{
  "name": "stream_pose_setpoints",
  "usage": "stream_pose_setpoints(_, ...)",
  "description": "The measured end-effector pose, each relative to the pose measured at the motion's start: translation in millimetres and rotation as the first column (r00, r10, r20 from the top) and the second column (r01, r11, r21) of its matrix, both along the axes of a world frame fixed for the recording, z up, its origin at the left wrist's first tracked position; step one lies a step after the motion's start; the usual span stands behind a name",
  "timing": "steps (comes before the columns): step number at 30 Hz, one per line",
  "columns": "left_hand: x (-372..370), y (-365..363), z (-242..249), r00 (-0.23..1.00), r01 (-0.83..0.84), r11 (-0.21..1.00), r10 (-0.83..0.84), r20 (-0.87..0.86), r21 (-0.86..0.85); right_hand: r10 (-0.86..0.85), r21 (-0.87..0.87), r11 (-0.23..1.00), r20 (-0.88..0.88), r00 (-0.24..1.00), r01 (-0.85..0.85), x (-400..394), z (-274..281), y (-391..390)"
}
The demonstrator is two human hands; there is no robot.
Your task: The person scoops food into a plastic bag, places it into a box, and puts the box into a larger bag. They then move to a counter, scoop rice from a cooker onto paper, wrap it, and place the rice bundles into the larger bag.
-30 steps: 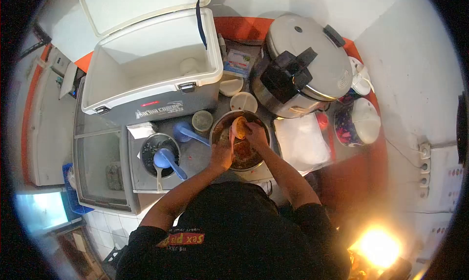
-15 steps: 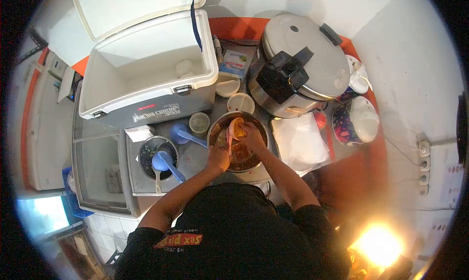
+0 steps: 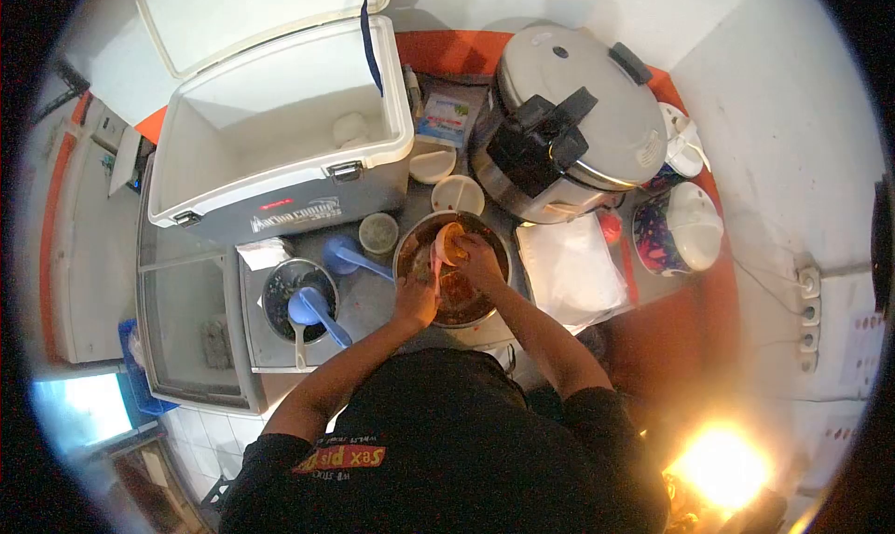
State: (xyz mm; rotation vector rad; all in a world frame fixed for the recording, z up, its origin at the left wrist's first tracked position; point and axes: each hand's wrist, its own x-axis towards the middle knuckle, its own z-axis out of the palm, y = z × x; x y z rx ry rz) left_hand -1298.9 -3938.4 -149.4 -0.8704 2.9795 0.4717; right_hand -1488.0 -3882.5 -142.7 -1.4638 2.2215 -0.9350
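Observation:
My left hand is closed around the pink handle of a ladle, upright over a wide metal bowl. The ladle's bowl end is stained orange. My right hand is at that orange end, its fingers bent against or just inside it; what the fingertips hold, if anything, is hidden. Reddish-brown sauce or food lies in the metal bowl below both hands. Close by on the left stands a small round tub, and a blue ladle lies beside it.
An open cooler box stands at the back left. A large steel rice cooker is at the back right. White paper sheets lie right of the bowl. A pot on the left holds a blue ladle. Patterned canisters stand far right.
The ladle's bowl end has tipped slightly and its inside shows less, with my right fingers still at it. Both hands stay over the metal bowl; the view shifts a little.

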Motion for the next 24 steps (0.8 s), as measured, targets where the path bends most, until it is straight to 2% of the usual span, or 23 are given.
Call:
stream_pose_setpoints(2, -1, -2, 0, 0.99, -0.004, 0.976, -0.027, -0.139, -0.218, -0.012, 0.056, 0.998, 0.008, 1.0, 0.012, 2, -11, -5)
stream_pose_setpoints(3, -2, -2, 1, 0.99, -0.004, 0.976, -0.026, -0.137, -0.218, -0.011, 0.056, 0.998, 0.009, 1.0, 0.011, 5, -11, -6)
stream_pose_setpoints(5, -2, -3, 2, 0.997, -0.011, 0.997, 0.005, 0.078, 0.076, -0.077, 0.103, 0.992, 0.044, 0.996, 0.072, 11, -10, -6)
stream_pose_setpoints(9, -1, -1, 3, 1.0, -0.001, 0.999, 0.0, 0.028, 0.044, -0.036, 0.158, 0.987, 0.004, 0.999, 0.035, 7, -6, -5)
stream_pose_setpoints(11, 0, 0, -2, 0.994, -0.027, 0.999, 0.026, -0.109, -0.016, -0.055, 0.041, 0.998, 0.201, 0.978, 0.048, 3, 5, 1)
stream_pose_setpoints(15, 2, 2, 0, 0.997, -0.003, 1.0, 0.002, -0.074, -0.006, 0.003, -0.045, 0.999, 0.107, 0.994, 0.002, -1, 0, 3)
stream_pose_setpoints(17, -2, -2, 3, 0.999, -0.01, 1.0, 0.011, -0.036, 0.01, -0.081, 0.125, 0.99, 0.173, 0.982, 0.06, -3, -22, -1)
stream_pose_setpoints(18, -2, -2, 10, 0.999, -0.013, 1.0, 0.013, -0.034, 0.007, -0.078, 0.123, 0.991, 0.176, 0.981, 0.057, -2, -25, -3)
stream_pose_setpoints(20, -4, 0, 25, 0.978, -0.032, 0.989, 0.001, -0.21, -0.145, -0.036, 0.125, 0.992, 0.039, 0.999, 0.031, -2, -30, -4)
stream_pose_setpoints(24, -6, 1, 12, 0.988, 0.012, 0.995, -0.027, -0.152, -0.101, -0.034, 0.164, 0.986, 0.035, 0.999, 0.027, 0, -31, -2)
